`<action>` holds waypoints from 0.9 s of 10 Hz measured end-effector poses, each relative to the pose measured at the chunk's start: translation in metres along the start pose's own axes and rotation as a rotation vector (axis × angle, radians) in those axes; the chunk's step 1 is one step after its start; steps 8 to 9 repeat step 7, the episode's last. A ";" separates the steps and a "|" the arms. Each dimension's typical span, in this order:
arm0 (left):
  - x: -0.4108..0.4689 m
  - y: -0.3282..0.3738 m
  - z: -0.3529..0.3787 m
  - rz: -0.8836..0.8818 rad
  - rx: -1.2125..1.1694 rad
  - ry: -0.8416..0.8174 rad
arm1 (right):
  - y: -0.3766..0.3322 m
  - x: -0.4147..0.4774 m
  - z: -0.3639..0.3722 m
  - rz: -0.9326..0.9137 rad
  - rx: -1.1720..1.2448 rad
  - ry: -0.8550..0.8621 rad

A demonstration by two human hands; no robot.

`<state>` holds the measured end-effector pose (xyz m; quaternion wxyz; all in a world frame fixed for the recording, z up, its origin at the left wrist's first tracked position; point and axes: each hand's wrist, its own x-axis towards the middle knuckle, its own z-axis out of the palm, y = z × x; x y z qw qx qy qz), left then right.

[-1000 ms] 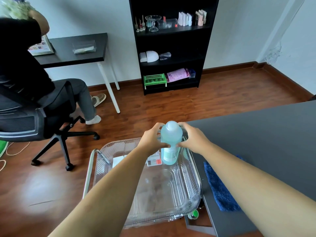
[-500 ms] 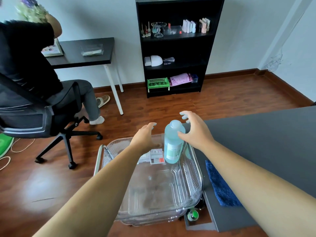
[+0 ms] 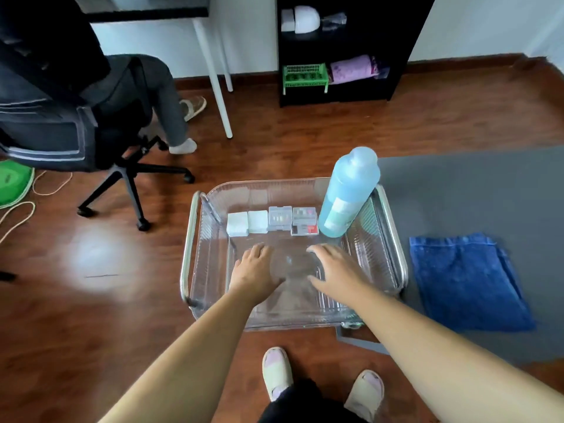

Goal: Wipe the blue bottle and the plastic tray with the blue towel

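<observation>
Fingers of both hands, left [image 3: 255, 271] and right [image 3: 332, 270], lie spread and empty at frame center in the tray [image 3: 385, 248]. No wiping yet, seemingly; next, fetch the towel [image 3: 467, 279], lying right of the tray. The bottle [image 3: 348, 196] stands upper right; 4 boxes [image 3: 273, 222] clutter the tray floor.

Blue bottle [image 3: 348, 193] upright in clear plastic tray [image 3: 387, 254]; blue towel [image 3: 464, 279] beside

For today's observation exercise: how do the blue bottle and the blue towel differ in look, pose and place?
The blue bottle stands upright; the blue towel lies folded flat. The bottle is pale and translucent; the towel is dark and opaque. The bottle sits in the plastic tray; the towel rests on the grey table. Both are blue, and neither hand touches them.
</observation>
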<state>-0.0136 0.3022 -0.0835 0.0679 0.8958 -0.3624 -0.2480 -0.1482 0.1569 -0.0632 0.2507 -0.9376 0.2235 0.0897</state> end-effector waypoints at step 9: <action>0.021 -0.018 0.049 -0.050 0.174 -0.180 | 0.014 0.035 0.044 0.145 -0.276 -0.353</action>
